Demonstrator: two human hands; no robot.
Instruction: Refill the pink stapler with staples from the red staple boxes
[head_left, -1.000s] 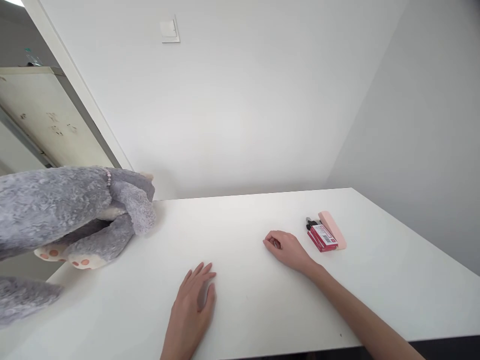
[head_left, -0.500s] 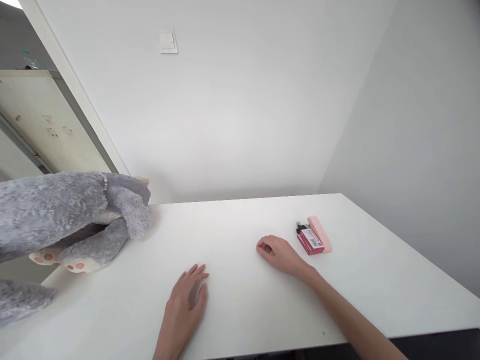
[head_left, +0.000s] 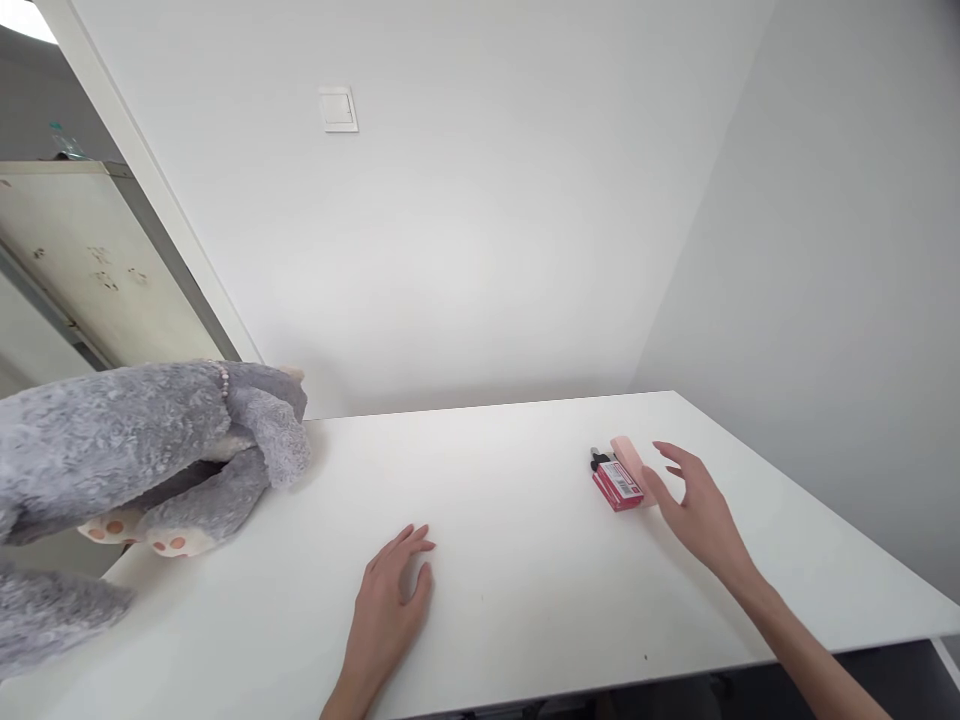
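My left hand [head_left: 388, 602] rests on the white table [head_left: 517, 600] with its fingers apart and nothing in it. Over the right side of the table is my right hand [head_left: 697, 515], thumb and fingers spread, holding nothing. It is nearest to a long, rounded pink object [head_left: 624, 454], part of which the thumb hides; I cannot tell whether they touch. Against the pink object's left side lie small red-and-white boxes [head_left: 621, 486] with a barcode label. Just behind the boxes is a small black item [head_left: 598, 459] with a metallic end.
A large grey plush toy [head_left: 135, 430] with a bead string lies at the table's left end. Behind the table rises a white wall with a light switch [head_left: 338, 109]; another wall [head_left: 832, 300] borders the right. A pale cabinet [head_left: 97, 260] stands beyond the left opening.
My right hand has moved right, from the table's middle to beside the pink object, and its curled fingers have opened. The left hand keeps its pose; the whole view has shifted slightly.
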